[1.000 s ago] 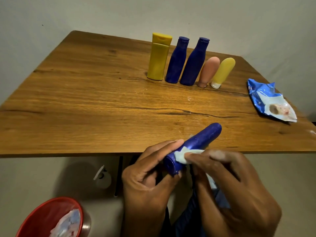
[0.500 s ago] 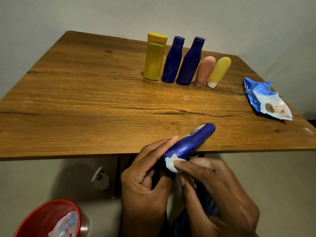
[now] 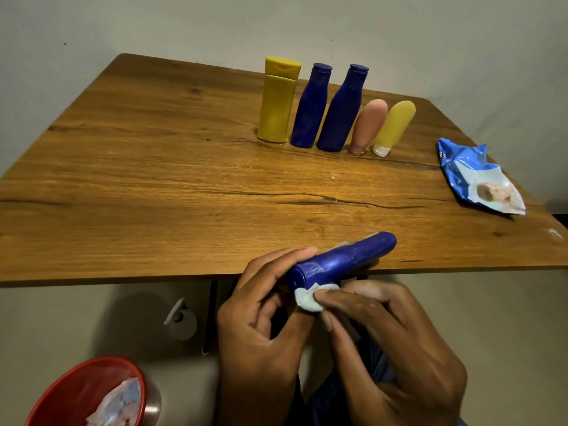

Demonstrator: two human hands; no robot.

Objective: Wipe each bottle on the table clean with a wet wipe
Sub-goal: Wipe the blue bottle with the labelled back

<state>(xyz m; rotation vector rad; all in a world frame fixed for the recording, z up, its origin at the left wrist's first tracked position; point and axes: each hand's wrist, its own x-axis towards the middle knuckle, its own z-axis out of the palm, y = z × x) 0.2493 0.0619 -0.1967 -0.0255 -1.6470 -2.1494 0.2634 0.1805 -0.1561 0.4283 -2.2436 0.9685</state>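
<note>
My left hand (image 3: 261,321) grips a dark blue bottle (image 3: 344,258) near its cap end, holding it tilted over the table's near edge. My right hand (image 3: 387,342) pinches a small white wet wipe (image 3: 307,298) against the underside of the bottle's cap end. At the back of the wooden table (image 3: 153,186) stand a yellow bottle (image 3: 278,99), two dark blue bottles (image 3: 310,107) (image 3: 341,110), a pink tube (image 3: 367,126) and a yellow tube (image 3: 393,126) in a row.
A crumpled blue wet-wipe pack (image 3: 479,179) lies at the table's right side. On the floor at the lower left is a red bin (image 3: 76,392) with used wipes in it. A wall runs right behind the table.
My right hand slid the wipe from the top of the bottle's neck down under its cap end. The bottle turned slightly in my left hand.
</note>
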